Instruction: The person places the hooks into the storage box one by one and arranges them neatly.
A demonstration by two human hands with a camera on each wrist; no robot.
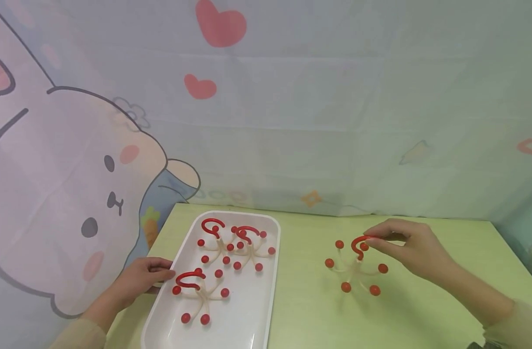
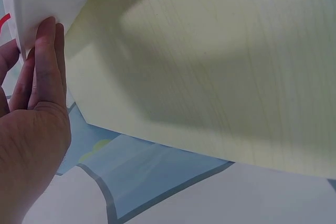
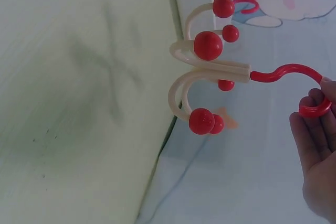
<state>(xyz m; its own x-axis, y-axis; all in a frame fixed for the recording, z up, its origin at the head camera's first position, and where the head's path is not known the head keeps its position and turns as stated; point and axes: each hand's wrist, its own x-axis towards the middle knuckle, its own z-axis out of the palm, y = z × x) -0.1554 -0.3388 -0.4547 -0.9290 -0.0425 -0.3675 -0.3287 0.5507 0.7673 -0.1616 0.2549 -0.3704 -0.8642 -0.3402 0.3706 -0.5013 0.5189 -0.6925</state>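
Note:
My right hand (image 1: 416, 247) pinches the red hook of a cream claw-shaped hanger (image 1: 357, 269) whose curved arms end in red balls. In the right wrist view this hanger (image 3: 226, 72) hangs above the table, its shadow on the surface, with the fingers (image 3: 315, 135) round the hook's end. At the left, my left hand (image 1: 139, 281) grips the edge of a white tray (image 1: 240, 315), fingers against the outer side and thumb at the rim. Three similar hangers lie in the tray: one at the back left (image 1: 219, 245), one at the back right (image 1: 250, 252), one further forward (image 1: 202, 296).
The tray stands on the left part of a pale green table (image 1: 309, 300). Behind the table hangs a cloth backdrop (image 1: 301, 97) printed with a rabbit and hearts, close to the table's back edge.

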